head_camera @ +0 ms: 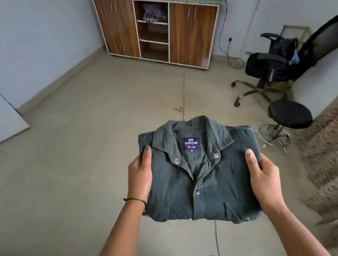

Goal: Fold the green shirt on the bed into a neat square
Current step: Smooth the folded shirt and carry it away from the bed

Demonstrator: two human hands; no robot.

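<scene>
Grey tiled floor (63,168) lay below as my left hand (139,177) and right hand (264,181) held the folded green shirt (201,180), fingers (251,158) clamped on its sides.

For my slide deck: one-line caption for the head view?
Both hands, left and right, hold the folded green shirt above the floor.

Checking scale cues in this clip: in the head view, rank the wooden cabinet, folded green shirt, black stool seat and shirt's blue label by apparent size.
1. wooden cabinet
2. green shirt, nearly as large only because it is close
3. black stool seat
4. blue label
</scene>
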